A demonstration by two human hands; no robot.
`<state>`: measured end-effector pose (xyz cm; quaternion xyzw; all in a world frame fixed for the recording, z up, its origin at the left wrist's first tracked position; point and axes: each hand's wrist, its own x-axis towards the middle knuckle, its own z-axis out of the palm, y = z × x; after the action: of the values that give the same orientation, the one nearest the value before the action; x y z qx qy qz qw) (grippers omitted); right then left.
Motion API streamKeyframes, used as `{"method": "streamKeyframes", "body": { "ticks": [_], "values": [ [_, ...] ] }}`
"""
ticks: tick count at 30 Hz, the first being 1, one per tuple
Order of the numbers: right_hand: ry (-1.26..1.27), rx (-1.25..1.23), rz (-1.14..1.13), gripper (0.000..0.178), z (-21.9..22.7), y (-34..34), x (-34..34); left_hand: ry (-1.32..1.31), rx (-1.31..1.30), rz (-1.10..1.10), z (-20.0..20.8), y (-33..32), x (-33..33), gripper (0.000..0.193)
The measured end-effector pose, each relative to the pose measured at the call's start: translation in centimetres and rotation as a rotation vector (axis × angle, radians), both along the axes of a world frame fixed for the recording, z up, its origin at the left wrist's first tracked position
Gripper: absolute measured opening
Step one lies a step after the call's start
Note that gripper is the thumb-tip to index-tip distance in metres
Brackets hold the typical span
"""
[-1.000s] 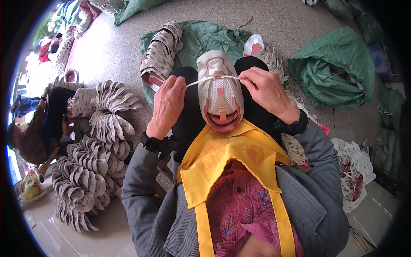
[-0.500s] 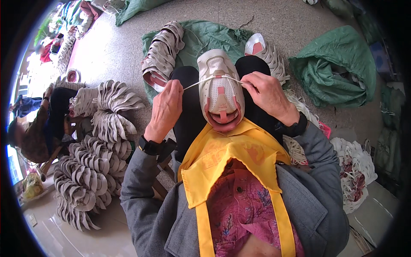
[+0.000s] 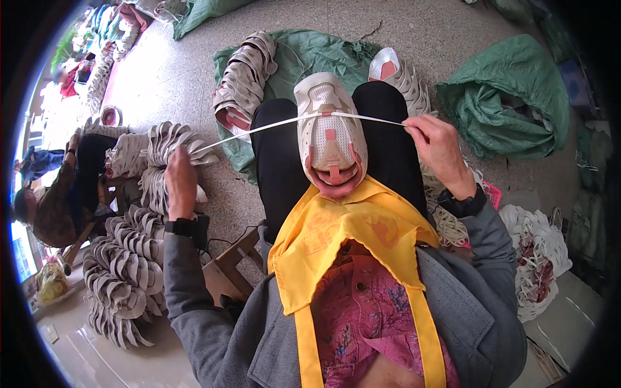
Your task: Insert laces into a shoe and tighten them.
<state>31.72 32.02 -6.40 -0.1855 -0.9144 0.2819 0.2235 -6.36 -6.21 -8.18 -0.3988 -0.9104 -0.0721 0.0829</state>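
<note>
Between my knees sits a cream shoe upper (image 3: 332,139) with white mesh and pink trim, its pink-lined opening toward me against my yellow apron (image 3: 343,226). A white shoelace (image 3: 259,128) runs through it near the toe end, with one length drawn out to each side. My left hand (image 3: 182,183) is closed on the left length, far out over the stacked uppers. At the right, my right hand (image 3: 440,143) pinches the other length between thumb and fingers. The left length is longer than the right one.
Stacked shoe uppers (image 3: 132,258) lie at my left, more (image 3: 249,81) on a green sheet (image 3: 301,58) ahead. A green sack (image 3: 511,97) stands at the far right, and a bundle of white laces (image 3: 533,258) is beside me. Another person (image 3: 55,207) sits at the far left.
Both hands have moved apart and outward, the left one much farther. The lace lengths are now longer on both sides of the shoe upper, which stays between my knees.
</note>
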Motion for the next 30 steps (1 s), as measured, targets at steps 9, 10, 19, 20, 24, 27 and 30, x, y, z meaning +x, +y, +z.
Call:
{"method": "streamKeyframes", "body": {
  "ticks": [9, 10, 19, 20, 24, 27, 30],
  "values": [
    [-0.142, -0.185, -0.186, 0.012, -4.4, 0.5, 5.9, -0.068, 0.107, 0.052, -0.3, -2.7, -0.5, 0.009],
    [-0.153, -0.221, -0.218, 0.013, -5.1, 0.9, 6.8, -0.105, 0.106, 0.079, -0.7, -3.1, -0.5, 0.007],
    [-0.183, -0.737, -0.418, 0.019, -16.0, 5.2, 16.0, -0.421, 0.242, 0.187, -1.5, -6.1, -1.2, 0.004],
    [-0.170, -0.760, -0.432, 0.019, -17.2, 5.8, 17.1, -0.421, 0.241, 0.182, -1.9, -6.4, -1.5, 0.005],
    [-0.266, -0.685, -0.518, 0.023, -18.4, 8.0, 20.1, -0.307, 0.168, 0.117, -2.4, -6.7, -2.3, 0.005],
    [0.022, -0.496, -0.580, 0.024, -15.5, 10.2, 19.4, -0.170, 0.105, 0.117, -2.0, -6.8, -2.1, 0.006],
    [0.268, -0.293, -0.641, 0.023, -7.7, 11.1, 16.4, -0.039, 0.131, 0.161, -1.1, -6.9, -2.2, 0.007]
  ]
}}
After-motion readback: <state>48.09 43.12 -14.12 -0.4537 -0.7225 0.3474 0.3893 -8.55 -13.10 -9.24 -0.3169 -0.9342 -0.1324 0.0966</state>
